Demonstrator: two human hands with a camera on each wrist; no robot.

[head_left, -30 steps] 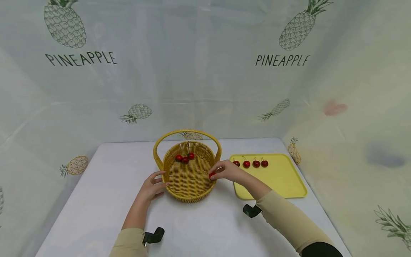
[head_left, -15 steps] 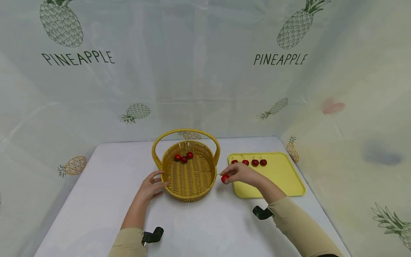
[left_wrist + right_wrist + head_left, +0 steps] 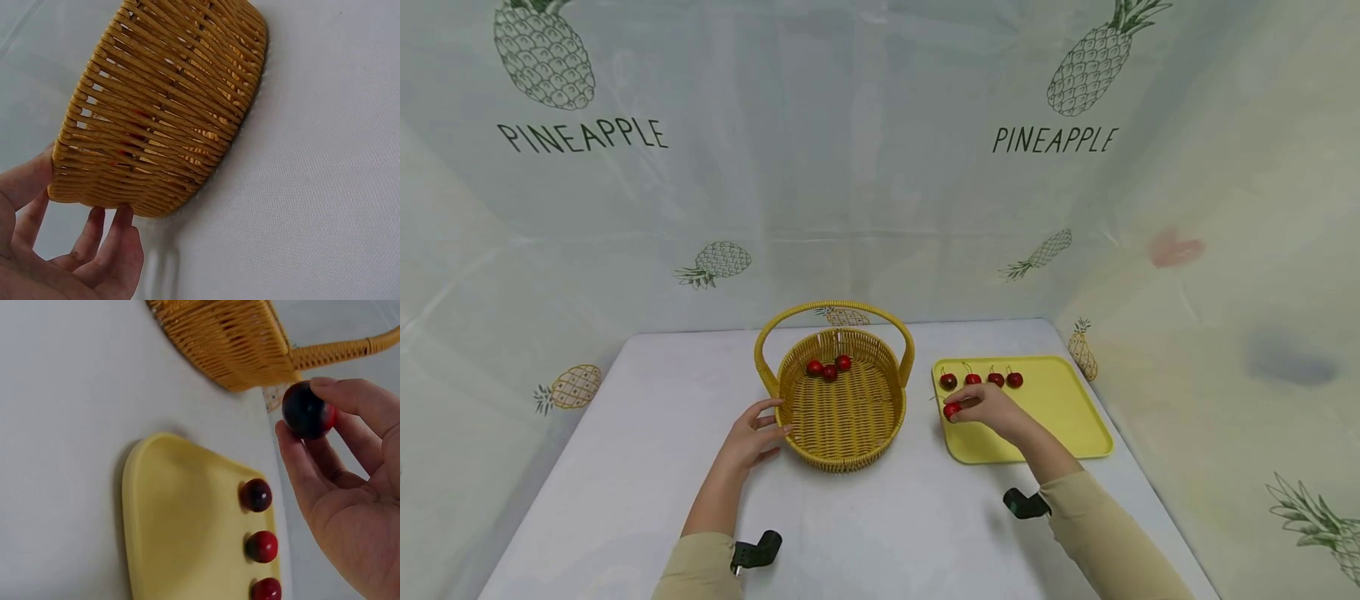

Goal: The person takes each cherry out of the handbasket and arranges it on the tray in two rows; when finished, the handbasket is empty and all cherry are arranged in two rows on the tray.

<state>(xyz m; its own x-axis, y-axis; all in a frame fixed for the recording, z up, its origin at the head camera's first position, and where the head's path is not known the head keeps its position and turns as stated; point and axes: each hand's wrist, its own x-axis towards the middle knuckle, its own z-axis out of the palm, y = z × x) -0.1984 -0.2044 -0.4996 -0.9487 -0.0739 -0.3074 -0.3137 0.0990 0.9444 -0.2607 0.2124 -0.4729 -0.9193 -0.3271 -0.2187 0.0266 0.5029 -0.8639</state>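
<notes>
Over the left part of the yellow tray (image 3: pixel 1060 417), my right hand (image 3: pixel 996 412) pinches a red cherry (image 3: pixel 952 412) between thumb and fingertips, its thin stem pointing left. The right wrist view shows this cherry (image 3: pixel 308 410) raised above the tray, dark on the near side. My left hand (image 3: pixel 752 437) holds the left side of a round woven basket (image 3: pixel 842 425) at its rim. In the left wrist view several fingertips press on the basket's outer wall (image 3: pixel 162 106). Three red cherries (image 3: pixel 830 372) sit together inside, toward the back.
Several stemmed cherries (image 3: pixel 996 380) lie in a row along the tray's back edge. The basket's tall arched handle (image 3: pixel 835 307) stands upright. A white cloth (image 3: pixel 850 533) covers the table, with a pineapple-print curtain (image 3: pixel 865 183) behind it.
The right hand has moved right with the cherry, from the basket's right rim to above the tray's left side. The left hand and the basket have stayed in place.
</notes>
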